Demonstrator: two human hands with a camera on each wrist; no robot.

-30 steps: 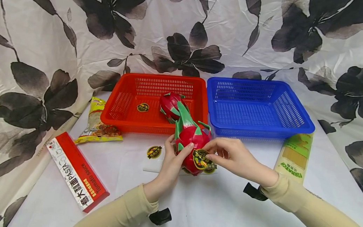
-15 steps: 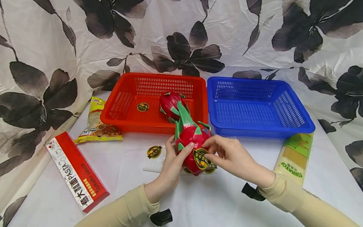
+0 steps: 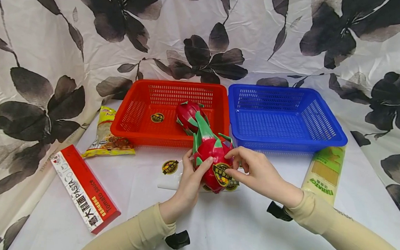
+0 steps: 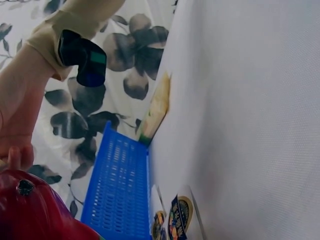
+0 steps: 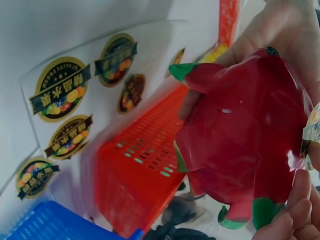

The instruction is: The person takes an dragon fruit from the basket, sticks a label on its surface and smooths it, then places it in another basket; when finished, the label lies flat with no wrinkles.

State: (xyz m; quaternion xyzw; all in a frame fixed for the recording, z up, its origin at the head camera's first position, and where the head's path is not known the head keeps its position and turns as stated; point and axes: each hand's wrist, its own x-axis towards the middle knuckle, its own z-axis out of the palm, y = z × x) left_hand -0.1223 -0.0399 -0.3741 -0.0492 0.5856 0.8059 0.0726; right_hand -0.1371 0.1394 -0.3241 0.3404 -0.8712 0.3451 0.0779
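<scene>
A red dragon fruit (image 3: 210,151) with green leaf tips is gripped by my left hand (image 3: 190,178), the thumb lying across its front. On its lower right side is a round black-and-gold fruit sticker (image 3: 221,174). My right hand (image 3: 257,175) holds the sticker's right edge at the thumb, with the forefinger bent against the fruit just above. In the right wrist view the sticker (image 5: 314,120) shows only partly at the frame's edge. Beneath the fruit lies a sticker sheet (image 3: 175,179), partly hidden; several stickers show on it in the right wrist view.
Behind my hands stand a red basket (image 3: 139,140) and a blue basket (image 3: 289,145). The red one holds another dragon fruit (image 3: 188,114) bearing no visible sticker, and a sticker (image 3: 157,117). A yellow food packet (image 3: 110,136), a pasta box (image 3: 85,190) and a noodle pack (image 3: 324,172) lie around.
The sticker has gone from standing slightly off the fruit to lying against its skin. My right forefinger has shifted up a little from it; the left hand keeps the fruit in place.
</scene>
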